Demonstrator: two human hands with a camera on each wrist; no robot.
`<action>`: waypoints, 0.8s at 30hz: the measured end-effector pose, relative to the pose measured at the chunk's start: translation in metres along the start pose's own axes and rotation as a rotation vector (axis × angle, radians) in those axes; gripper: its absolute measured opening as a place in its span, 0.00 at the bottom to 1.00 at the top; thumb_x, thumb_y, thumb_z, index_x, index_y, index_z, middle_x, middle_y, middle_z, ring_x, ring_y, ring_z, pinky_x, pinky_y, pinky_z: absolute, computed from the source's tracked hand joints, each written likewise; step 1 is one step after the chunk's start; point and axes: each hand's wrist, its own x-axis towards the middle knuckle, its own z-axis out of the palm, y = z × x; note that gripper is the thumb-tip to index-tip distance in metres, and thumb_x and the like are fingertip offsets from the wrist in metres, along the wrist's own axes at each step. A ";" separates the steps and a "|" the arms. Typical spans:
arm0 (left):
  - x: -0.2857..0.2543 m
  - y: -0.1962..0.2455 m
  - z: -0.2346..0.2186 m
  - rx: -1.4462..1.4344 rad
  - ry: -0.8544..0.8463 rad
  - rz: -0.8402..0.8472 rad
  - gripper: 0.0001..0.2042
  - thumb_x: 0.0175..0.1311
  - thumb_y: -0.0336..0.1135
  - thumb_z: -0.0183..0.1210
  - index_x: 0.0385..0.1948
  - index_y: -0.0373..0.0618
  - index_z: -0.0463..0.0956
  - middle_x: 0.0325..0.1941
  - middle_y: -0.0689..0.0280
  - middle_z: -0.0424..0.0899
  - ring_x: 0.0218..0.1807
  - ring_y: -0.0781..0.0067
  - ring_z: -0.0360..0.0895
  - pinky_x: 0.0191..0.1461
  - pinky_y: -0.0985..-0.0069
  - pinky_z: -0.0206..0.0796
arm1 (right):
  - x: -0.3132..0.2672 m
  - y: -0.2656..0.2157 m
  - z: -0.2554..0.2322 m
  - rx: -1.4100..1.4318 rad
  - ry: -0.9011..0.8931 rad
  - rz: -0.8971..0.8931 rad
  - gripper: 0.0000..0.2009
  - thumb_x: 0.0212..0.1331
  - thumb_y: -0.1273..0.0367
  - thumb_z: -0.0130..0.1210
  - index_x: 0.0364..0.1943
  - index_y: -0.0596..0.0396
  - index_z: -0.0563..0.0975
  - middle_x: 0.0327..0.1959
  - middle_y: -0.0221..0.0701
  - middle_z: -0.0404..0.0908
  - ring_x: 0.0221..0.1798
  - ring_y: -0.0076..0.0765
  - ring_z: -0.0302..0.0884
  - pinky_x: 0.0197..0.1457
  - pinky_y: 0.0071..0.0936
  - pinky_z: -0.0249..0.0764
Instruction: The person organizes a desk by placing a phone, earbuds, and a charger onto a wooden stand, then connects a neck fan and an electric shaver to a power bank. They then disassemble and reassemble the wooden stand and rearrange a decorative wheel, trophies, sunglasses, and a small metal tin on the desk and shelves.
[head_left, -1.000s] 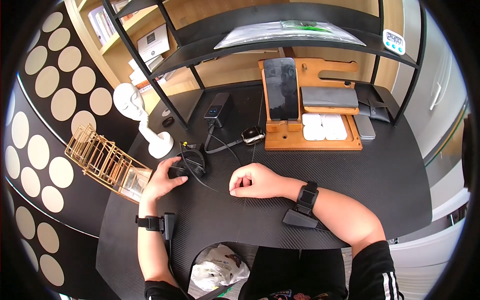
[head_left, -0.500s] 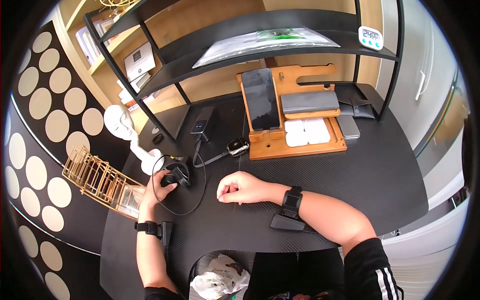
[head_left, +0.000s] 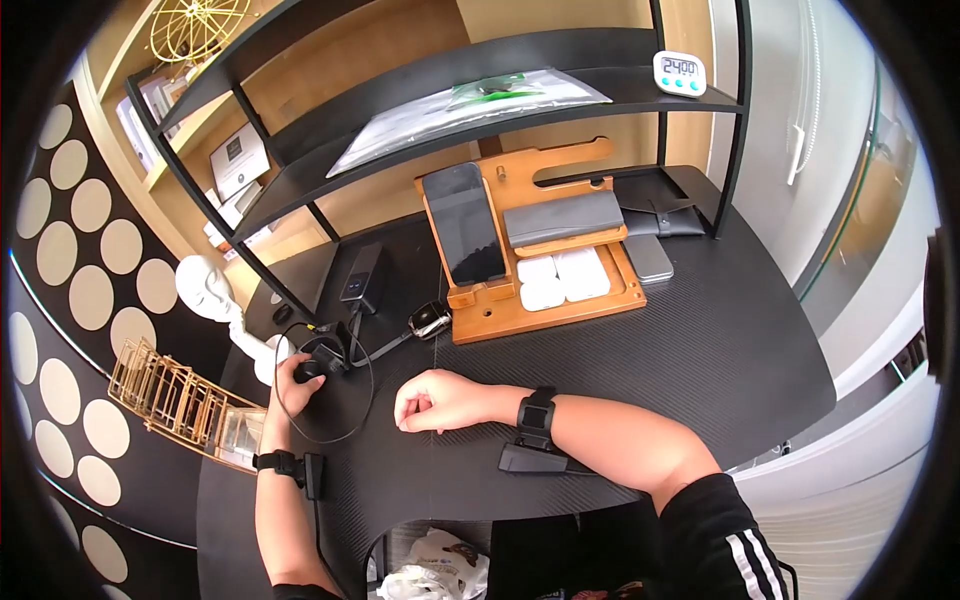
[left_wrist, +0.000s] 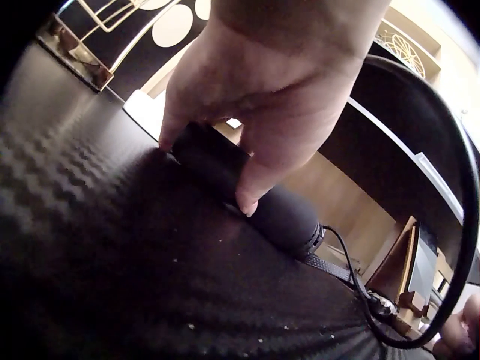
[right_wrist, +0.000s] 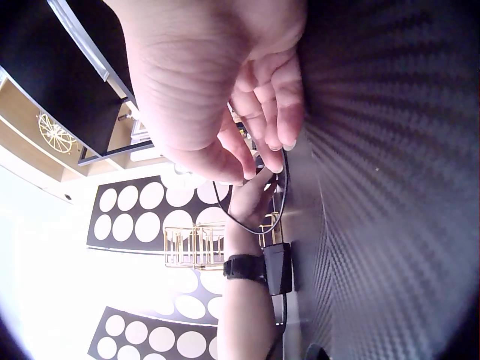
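Low over the desk's left part, my left hand (head_left: 290,392) grips a black rounded object (head_left: 325,360). The left wrist view shows the thumb and fingers of that hand (left_wrist: 262,97) around the dark cylindrical body (left_wrist: 285,217). A thin black cable (head_left: 372,390) loops beside it. My right hand (head_left: 440,402) rests on the desk (head_left: 600,365), its fingers loosely curled. Nothing shows between the fingers of this hand (right_wrist: 202,82) in the right wrist view, where the cable (right_wrist: 285,187) passes beyond them.
Behind the hands stand a wooden stand (head_left: 550,323) with a phone (head_left: 466,225), a watch (head_left: 430,320) and a black box (head_left: 362,278). A white head figure (head_left: 205,290) and gold rack (head_left: 175,395) stand left. A black shelf (head_left: 300,185) spans the back.
My left hand has closed round the black object. The cable, earlier running to my right fingertips, now loops apart from them. The head view has shifted right.
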 end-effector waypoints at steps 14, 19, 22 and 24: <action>-0.012 -0.024 -0.037 -0.085 -0.004 0.048 0.16 0.50 0.19 0.57 0.43 0.35 0.75 0.41 0.55 0.81 0.47 0.63 0.78 0.52 0.73 0.68 | -0.002 -0.002 0.000 -0.011 0.011 0.022 0.06 0.51 0.70 0.56 0.31 0.58 0.79 0.29 0.30 0.80 0.29 0.23 0.77 0.28 0.21 0.77; -0.021 -0.032 -0.061 -0.286 0.331 -0.157 0.15 0.57 0.16 0.47 0.44 0.39 0.73 0.38 0.65 0.79 0.36 0.80 0.74 0.35 0.84 0.64 | 0.000 0.002 0.000 -0.020 0.013 0.009 0.06 0.51 0.70 0.56 0.30 0.58 0.79 0.28 0.30 0.81 0.29 0.23 0.77 0.28 0.22 0.77; -0.011 0.009 -0.064 -0.084 0.488 0.058 0.13 0.60 0.19 0.48 0.46 0.38 0.71 0.41 0.61 0.78 0.42 0.71 0.77 0.50 0.78 0.68 | 0.002 0.006 0.001 -0.039 0.025 -0.021 0.06 0.51 0.70 0.56 0.29 0.58 0.79 0.28 0.30 0.81 0.27 0.23 0.77 0.28 0.21 0.76; -0.005 0.066 -0.052 -0.089 0.481 0.103 0.13 0.59 0.20 0.51 0.46 0.38 0.72 0.41 0.59 0.79 0.45 0.69 0.78 0.51 0.76 0.68 | 0.001 0.005 0.002 -0.045 0.024 -0.019 0.06 0.51 0.70 0.56 0.29 0.57 0.79 0.27 0.30 0.81 0.27 0.23 0.77 0.27 0.21 0.76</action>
